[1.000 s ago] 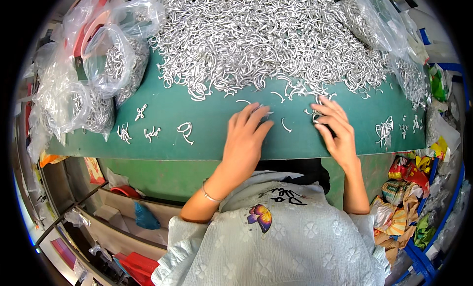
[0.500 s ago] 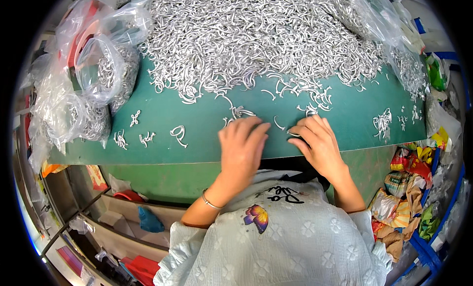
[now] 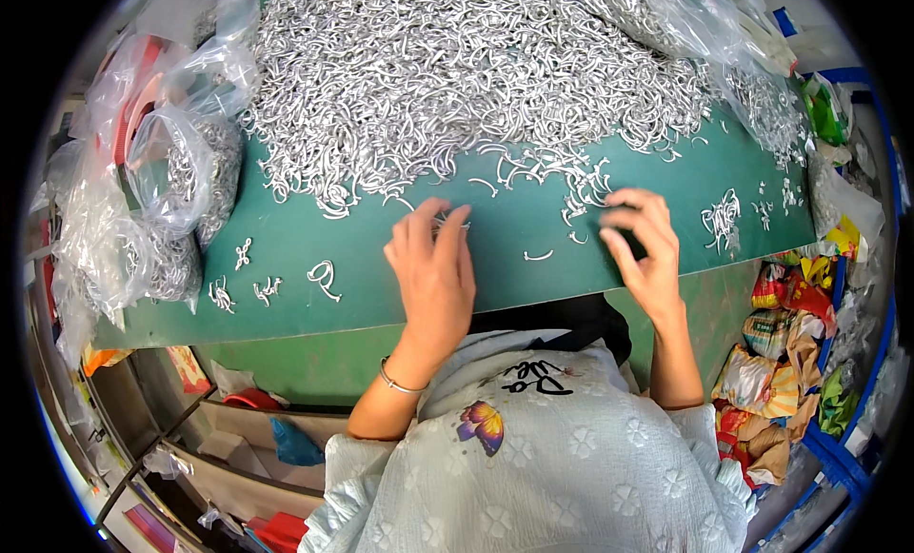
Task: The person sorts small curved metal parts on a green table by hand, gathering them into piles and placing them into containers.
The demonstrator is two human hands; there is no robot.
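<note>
Small curved silvery metal pieces [image 3: 457, 96] cover the far part of the green tabletop [image 3: 381, 277] in a broad heap. My left hand [image 3: 433, 272] reaches over a few loose pieces just in front of the heap, its fingers bent and apart. Bits of metal show between those fingers, but what lies beneath is hidden. To the right, my right hand [image 3: 649, 248] is raised with thumb and curled fingers apart, and nothing shows between them. A single curved piece [image 3: 538, 256] lies between the two hands. Several more pieces [image 3: 575, 196] straggle from the heap beside my right fingertips.
Small clusters of pieces [image 3: 324, 279] lie along the left near edge. Another cluster [image 3: 724, 220] sits at the right. Clear plastic bags of pieces [image 3: 205, 172] stand at the left, with another bag [image 3: 762, 101] at the far right. Colourful packages [image 3: 762, 372] fill the floor at right.
My right hand has moved right and lifted away from the loose pieces. My left hand has opened its fingers and shifted slightly left. The whole view has turned a little.
</note>
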